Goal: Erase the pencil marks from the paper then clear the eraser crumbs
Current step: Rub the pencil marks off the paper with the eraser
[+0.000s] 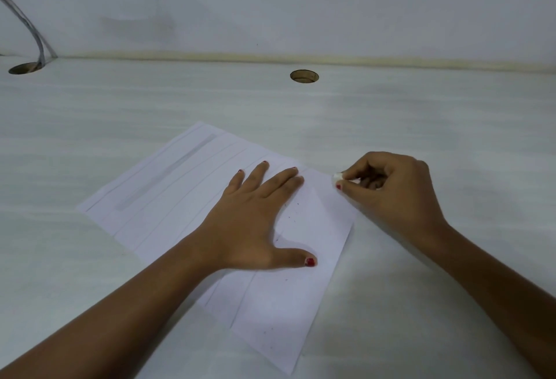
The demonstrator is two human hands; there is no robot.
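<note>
We see the left hand (252, 216) lying flat with straight fingers on the paper (168, 198), which sits on the white table (391, 114), while the right hand (394, 189) pinches a small white eraser (337, 176) at the paper's right edge.

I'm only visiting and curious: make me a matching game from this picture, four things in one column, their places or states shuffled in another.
1 left hand; 2 right hand; 3 eraser; 4 cable
A small, white, pinched; B leads down to a hole at the far left of the table; C flat on the paper; D curled up at the paper's right edge
Pairs: 1-C, 2-D, 3-A, 4-B
</note>
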